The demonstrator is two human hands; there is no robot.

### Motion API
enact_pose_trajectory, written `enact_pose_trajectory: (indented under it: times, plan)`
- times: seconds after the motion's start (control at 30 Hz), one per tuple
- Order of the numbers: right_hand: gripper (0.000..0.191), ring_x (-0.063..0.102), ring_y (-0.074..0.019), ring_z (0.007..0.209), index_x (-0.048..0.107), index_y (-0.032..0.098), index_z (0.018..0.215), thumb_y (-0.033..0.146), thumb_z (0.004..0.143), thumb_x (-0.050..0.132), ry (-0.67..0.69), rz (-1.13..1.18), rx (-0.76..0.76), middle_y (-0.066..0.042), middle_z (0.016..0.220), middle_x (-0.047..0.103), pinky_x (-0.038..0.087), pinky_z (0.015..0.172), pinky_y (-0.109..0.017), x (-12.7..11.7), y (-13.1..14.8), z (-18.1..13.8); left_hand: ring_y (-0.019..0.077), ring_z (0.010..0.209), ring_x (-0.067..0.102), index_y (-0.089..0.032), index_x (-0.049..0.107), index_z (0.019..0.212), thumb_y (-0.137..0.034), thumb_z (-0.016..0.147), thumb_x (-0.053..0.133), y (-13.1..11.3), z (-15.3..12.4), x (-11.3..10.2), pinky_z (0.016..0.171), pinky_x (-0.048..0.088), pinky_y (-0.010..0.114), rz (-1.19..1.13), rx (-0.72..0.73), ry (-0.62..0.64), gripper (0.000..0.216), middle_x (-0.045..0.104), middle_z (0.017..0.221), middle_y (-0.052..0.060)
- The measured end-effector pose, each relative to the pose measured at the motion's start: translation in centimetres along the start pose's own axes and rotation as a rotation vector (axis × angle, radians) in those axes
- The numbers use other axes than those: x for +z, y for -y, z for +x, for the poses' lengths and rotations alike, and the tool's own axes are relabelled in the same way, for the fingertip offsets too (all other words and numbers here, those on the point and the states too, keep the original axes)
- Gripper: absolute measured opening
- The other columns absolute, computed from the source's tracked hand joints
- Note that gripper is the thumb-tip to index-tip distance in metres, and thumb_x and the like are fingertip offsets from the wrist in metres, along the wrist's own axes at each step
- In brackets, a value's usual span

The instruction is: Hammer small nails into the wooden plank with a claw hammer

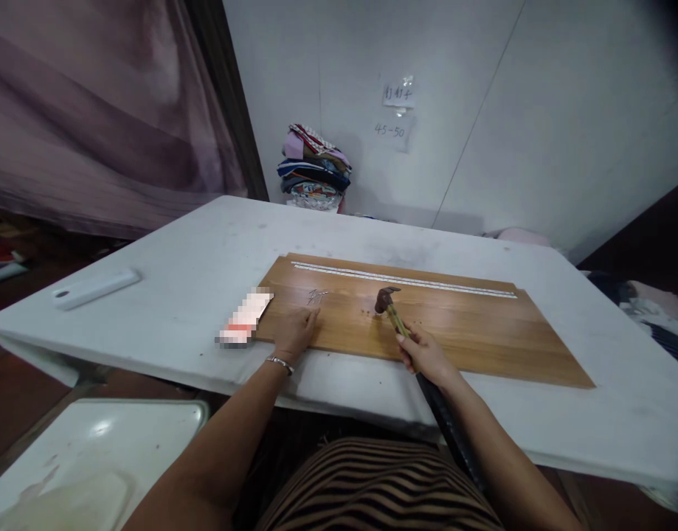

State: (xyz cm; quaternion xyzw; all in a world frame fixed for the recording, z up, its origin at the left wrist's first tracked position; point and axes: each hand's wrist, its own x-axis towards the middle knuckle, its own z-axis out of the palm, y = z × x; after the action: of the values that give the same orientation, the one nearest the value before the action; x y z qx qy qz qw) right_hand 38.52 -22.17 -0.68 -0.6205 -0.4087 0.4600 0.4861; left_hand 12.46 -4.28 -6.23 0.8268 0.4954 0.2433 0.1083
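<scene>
from the head view, the right hand (424,354) is closed around the yellowish shaft of a hammer (387,302), fingers wrapped tight fairly close to the head. a dark length running back under the forearm looks like the rest of the handle. the hammer head rests on a wooden board (471,332) that lies flat on the white table (206,243), about midway along the board. the left hand (294,332) lies palm down on the board's near edge, fingers loosely spread and holding nothing, with a bracelet (279,362) at the wrist. just beyond its fingertips sits a small heap of loose nails (316,296). a pale strip (427,282) runs along the board's far edge. the hammer is likely rigid and top-heavy, so a grip further down the handle would give more swing, and this high grip more control. the nails are small, hard and apt to roll. left of the board lie a blurred pink-and-white packet (244,318) and a white flat bar (95,287).
</scene>
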Motion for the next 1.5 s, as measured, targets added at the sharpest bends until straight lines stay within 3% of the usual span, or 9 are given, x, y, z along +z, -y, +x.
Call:
enact_pose_trajectory:
  times: [0.33,0.47,0.93,1.1,1.23,1.5]
  plan:
    - [0.055,0.039,-0.0099,0.037,0.057,0.017,0.13,0.044,0.082,0.065,0.013,0.018,0.013,0.009,0.052,0.048,0.034,0.035,-0.022,0.3,-0.9,0.3,0.0233,0.089,0.063,-0.021,0.067,0.089,-0.029,0.098,0.043,0.3,0.0,0.2,0.077,0.043,0.034,-0.038,-0.009,-0.037,0.026,0.071,0.095,0.009]
    - [0.055,0.039,-0.0096,0.037,0.057,0.018,0.13,0.044,0.082,0.066,0.024,0.019,0.016,0.01,0.051,0.047,0.034,0.035,-0.022,0.3,-1.1,0.3,0.0228,0.091,0.063,-0.02,0.067,0.088,-0.029,0.099,0.043,-0.1,0.0,-0.1,0.079,0.043,0.034,-0.009,-0.047,0.03,0.028,0.071,0.096,0.009]
    - [0.057,0.039,-0.0097,0.039,0.057,0.016,0.129,0.044,0.08,0.064,0.007,-0.006,0.005,0.009,0.055,0.048,0.034,0.035,-0.022,0.0,-0.1,0.2,0.0224,0.083,0.062,-0.018,0.064,0.08,-0.033,0.1,0.042,-0.8,0.2,-0.7,0.072,0.037,0.032,0.048,-0.104,0.089,0.034,0.068,0.082,0.009]
    - [0.063,0.04,-0.0104,0.038,0.054,0.015,0.135,0.044,0.081,0.064,0.007,0.004,0.02,0.009,0.053,0.048,0.034,0.035,-0.022,0.2,-0.8,0.4,0.022,0.08,0.061,-0.019,0.064,0.076,-0.036,0.102,0.04,-0.7,0.2,-0.7,0.07,0.036,0.032,0.061,-0.087,0.081,0.039,0.068,0.08,0.009]
    - [0.056,0.038,-0.0098,0.038,0.058,0.015,0.13,0.044,0.082,0.065,0.021,0.008,0.006,0.009,0.053,0.048,0.033,0.035,-0.022,0.3,-1.1,0.3,0.0205,0.078,0.06,-0.019,0.063,0.072,-0.038,0.102,0.041,-0.5,0.1,-0.5,0.07,0.036,0.032,0.017,-0.056,0.065,0.043,0.068,0.078,0.008]
    - [0.066,0.041,-0.0105,0.039,0.054,0.015,0.139,0.045,0.081,0.064,0.008,-0.006,0.017,0.009,0.055,0.049,0.036,0.036,-0.022,-0.1,-0.1,0.1,0.0196,0.08,0.06,-0.018,0.068,0.072,-0.038,0.1,0.043,-0.2,0.0,-0.2,0.071,0.038,0.031,-0.055,-0.048,0.068,0.042,0.071,0.083,0.008]
